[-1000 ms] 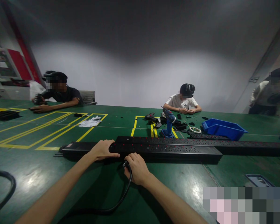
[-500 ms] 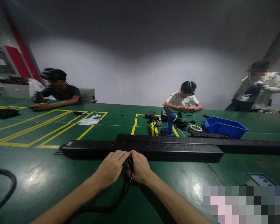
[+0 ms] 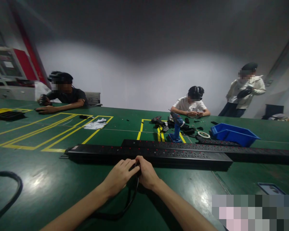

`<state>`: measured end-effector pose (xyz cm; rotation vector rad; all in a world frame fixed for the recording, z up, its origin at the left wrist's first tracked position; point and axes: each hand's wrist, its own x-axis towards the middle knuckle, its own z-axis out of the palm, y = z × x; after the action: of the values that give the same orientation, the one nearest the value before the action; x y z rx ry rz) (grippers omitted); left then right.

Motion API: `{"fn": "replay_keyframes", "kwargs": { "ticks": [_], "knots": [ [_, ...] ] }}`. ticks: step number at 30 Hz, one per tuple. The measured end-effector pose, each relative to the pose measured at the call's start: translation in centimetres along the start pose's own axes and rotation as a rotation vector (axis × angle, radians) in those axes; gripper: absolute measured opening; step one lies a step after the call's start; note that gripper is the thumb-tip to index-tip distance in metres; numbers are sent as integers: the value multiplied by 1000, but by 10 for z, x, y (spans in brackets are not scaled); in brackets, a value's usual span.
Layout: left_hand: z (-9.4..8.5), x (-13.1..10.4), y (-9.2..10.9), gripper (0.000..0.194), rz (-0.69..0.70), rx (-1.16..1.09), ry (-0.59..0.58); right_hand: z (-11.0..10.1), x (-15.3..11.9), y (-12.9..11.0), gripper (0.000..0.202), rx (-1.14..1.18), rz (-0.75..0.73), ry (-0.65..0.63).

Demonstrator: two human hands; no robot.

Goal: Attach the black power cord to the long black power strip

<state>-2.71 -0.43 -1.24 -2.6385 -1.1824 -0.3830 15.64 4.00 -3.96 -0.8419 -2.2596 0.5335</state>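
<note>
My left hand (image 3: 120,177) and my right hand (image 3: 147,172) meet in front of the black power strips, fingers closed together on the end of a black cable (image 3: 136,188). What sits at the cable's tip is mostly hidden by my fingers. From there the cable hangs down and curves left under my left forearm. Just beyond my fingertips lies the nearer long black power strip (image 3: 195,162), with red dots along its top. A second black power strip (image 3: 260,154) lies behind it and reaches off to the right.
A blue cordless drill (image 3: 175,128) stands behind the strips, beside loose black parts, a tape roll (image 3: 203,135) and a blue bin (image 3: 234,134). A cable loop (image 3: 19,184) lies at left. Two people sit across the green table (image 3: 62,179); another stands at right.
My hands stay together on the cable end, with the left thumb now laid across it toward the right fingers. The view has shifted slightly, and the standing person appears farther left.
</note>
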Motion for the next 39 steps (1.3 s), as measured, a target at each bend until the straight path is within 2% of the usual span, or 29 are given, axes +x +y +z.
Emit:
{"fn": "replay_keyframes", "kwargs": {
  "ticks": [5,9,12,16,19,24,29,35,39],
  "knots": [
    [-3,8,-3,30,46,68,-15,1,1,1,53,14,4,23],
    [-11,11,-10,38,34,45,7,1,3,1,46,-3,69,75],
    [-18,12,-20,44,-22,22,65,1,4,1,37,-45,103,77],
    [-24,21,-32,29,-138,-46,206,5,4,0,19,-249,36,-11],
    [-23,35,-33,27,-194,-74,253,8,4,0,16,-348,-13,-46],
    [-13,62,-28,22,-219,-67,188,8,4,0,17,-371,-19,-57],
    [-6,82,-25,24,-286,-30,186,9,4,2,16,-376,-14,-55],
    [-13,97,-36,29,-262,-116,85,9,3,2,17,-373,-32,-61],
    [-20,102,-43,27,-347,-213,2,7,2,1,16,-366,-23,-73]
  ]
}}
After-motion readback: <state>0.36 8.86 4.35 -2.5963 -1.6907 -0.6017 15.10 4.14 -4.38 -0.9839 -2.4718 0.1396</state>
